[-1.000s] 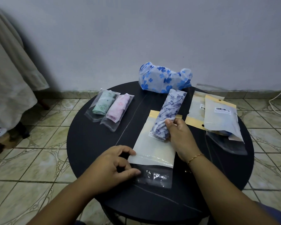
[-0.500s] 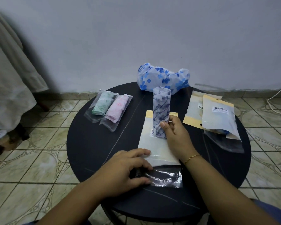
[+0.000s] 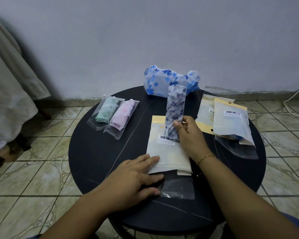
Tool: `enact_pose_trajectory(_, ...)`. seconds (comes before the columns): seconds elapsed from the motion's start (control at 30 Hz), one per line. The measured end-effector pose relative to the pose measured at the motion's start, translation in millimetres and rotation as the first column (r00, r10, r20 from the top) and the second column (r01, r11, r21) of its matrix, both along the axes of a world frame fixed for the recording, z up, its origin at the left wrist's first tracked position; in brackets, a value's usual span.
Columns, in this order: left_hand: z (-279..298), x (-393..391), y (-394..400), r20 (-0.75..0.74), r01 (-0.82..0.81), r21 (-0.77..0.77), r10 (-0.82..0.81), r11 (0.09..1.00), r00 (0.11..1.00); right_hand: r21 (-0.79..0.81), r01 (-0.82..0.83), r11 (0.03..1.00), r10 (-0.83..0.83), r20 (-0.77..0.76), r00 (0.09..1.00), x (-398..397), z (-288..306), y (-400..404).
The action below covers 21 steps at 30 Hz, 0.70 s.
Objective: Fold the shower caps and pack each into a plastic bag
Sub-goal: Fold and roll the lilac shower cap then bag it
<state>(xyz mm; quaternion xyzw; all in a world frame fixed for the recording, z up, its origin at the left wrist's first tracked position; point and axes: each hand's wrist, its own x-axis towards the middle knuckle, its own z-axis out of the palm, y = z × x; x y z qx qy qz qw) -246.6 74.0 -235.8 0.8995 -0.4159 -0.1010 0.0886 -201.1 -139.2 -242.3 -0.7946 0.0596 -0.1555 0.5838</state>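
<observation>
Here the right hand [image 3: 188, 135] pinches the lower end of a folded cap [image 3: 175, 111], white with a purple print, and holds it upright over a flat bag [image 3: 164, 150] lying in the middle of the round table [image 3: 93, 152]. The left hand [image 3: 136, 178] lies with fingers straight, pressing down the near end of that bag, where a clear flap [image 3: 179, 187] sticks out toward the person.

The cap is only pinched at one end, so its folds could spring loose before it goes in. The bag's mouth is not visibly open; pushing the roll at a closed mouth would likely crumple it or make the bag skid on the smooth top.

On the far left, two clear bags lie side by side, one holding a green cap [image 3: 106, 109], the other a pink cap [image 3: 122, 113]. On the right, two more bags [image 3: 230, 123] overlap; the nearer shows something blue at its lower end. A loose blue-flowered cap [image 3: 162, 81], unfolded, sits at the far edge.
</observation>
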Motion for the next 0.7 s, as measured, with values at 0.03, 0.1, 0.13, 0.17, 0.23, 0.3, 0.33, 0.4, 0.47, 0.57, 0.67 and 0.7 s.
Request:
enact_pose_trajectory(0.03,2,0,-2,0.0,-0.005,0.045,0.005,0.999,1.0,0.008,-0.004,1.0,0.004,-0.001,1.0,0,0,0)
enact_pose_trajectory(0.1,5,1,-6,0.001,0.004,0.077,-0.005,0.997,1.0,0.031,-0.015,0.999,0.015,0.002,1.0,-1,1,1)
enact_pose_trajectory(0.13,6,2,-9,0.006,0.017,0.073,-0.017,0.997,1.0,0.046,-0.028,0.999,0.028,0.005,1.0,-2,2,2)
enact_pose_trajectory(0.17,5,3,-11,0.008,0.027,0.062,-0.028,0.998,1.0,0.061,-0.047,0.997,0.047,0.006,0.999,-3,3,3)
enact_pose_trajectory(0.23,4,5,-19,0.02,0.046,0.03,-0.046,0.998,0.999,0.073,-0.082,0.994,0.082,0.014,0.997,-8,7,5)
enact_pose_trajectory(0.3,2,7,-29,0.039,0.059,0.003,-0.059,0.998,0.997,0.065,-0.096,0.993,0.093,0.044,0.995,-15,14,4)
enact_pose_trajectory(0.33,1,8,-34,0.042,0.058,-0.002,-0.058,0.998,0.997,0.059,-0.098,0.993,0.095,0.056,0.994,-19,18,3)
enact_pose_trajectory(0.4,0,11,-43,0.052,0.055,-0.018,-0.054,0.998,0.997,0.029,-0.105,0.994,0.104,0.056,0.993,-32,31,-1)
enact_pose_trajectory(0.47,-1,14,-50,0.08,0.056,-0.026,-0.054,0.998,0.995,-0.01,-0.152,0.988,0.152,0.019,0.988,-50,46,-9)
enact_pose_trajectory(0.57,-3,16,-55,0.106,0.067,-0.077,-0.059,0.995,0.993,0.003,-0.277,0.961,0.273,-0.171,0.947,-83,63,-27)
enact_pose_trajectory(0.67,-1,14,-56,0.079,0.023,-0.186,-0.008,0.982,0.997,0.117,-0.362,0.925,0.379,-0.357,0.854,-111,61,-50)
enact_pose_trajectory(0.7,0,13,-57,0.064,0.011,-0.208,0.002,0.978,0.998,0.141,-0.364,0.92,0.39,-0.388,0.835,-120,59,-56)
